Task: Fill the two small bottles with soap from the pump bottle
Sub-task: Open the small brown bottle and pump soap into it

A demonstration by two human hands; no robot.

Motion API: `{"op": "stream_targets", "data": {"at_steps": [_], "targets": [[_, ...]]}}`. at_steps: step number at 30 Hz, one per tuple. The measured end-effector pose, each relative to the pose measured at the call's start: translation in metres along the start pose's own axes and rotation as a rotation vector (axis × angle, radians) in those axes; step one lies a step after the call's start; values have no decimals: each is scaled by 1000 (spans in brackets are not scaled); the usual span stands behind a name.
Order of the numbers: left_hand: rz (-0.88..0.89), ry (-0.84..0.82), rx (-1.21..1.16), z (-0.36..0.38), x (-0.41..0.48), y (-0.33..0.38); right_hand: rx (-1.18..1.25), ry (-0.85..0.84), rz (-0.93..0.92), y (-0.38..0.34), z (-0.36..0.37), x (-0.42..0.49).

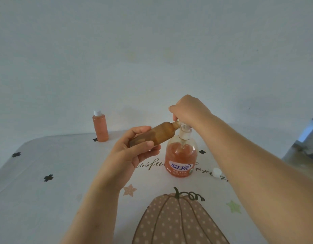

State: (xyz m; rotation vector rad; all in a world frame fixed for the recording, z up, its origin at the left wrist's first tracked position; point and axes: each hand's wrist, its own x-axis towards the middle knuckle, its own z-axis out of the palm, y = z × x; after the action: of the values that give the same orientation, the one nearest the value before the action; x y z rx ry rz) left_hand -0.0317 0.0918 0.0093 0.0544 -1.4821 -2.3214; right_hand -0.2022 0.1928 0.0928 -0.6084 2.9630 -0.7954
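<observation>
My left hand [134, 148] grips an uncapped brown small bottle [161, 133], tilted with its neck up against the spout of the pump bottle [181, 155]. The pump bottle stands upright on the table, about half full of orange soap, with a white pump head. My right hand [189, 110] rests on top of that pump head, fingers curled over it and over the small bottle's mouth. A second small bottle [100, 127], capped in white and full of orange soap, stands upright at the table's far left edge.
A loose white cap [217, 172] lies on the table to the right of the pump bottle, close to my right forearm. The tablecloth [64, 173] shows a pumpkin print and small black clovers. A plain wall rises behind the table.
</observation>
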Motion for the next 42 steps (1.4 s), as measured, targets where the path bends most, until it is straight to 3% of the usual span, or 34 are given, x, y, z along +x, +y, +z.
{"op": "stream_targets", "data": {"at_steps": [5, 23, 34, 42], "targets": [[-4, -1, -7, 1, 1, 0, -70, 11, -23, -5, -4, -5], [-21, 6, 31, -4, 3, -6, 43, -15, 22, 5, 15, -2], [3, -18, 18, 1, 1, -3, -114, 1, -39, -10, -9, -15], [-9, -16, 39, 1, 1, -3, -91, -13, 18, -8, -7, -15]]}}
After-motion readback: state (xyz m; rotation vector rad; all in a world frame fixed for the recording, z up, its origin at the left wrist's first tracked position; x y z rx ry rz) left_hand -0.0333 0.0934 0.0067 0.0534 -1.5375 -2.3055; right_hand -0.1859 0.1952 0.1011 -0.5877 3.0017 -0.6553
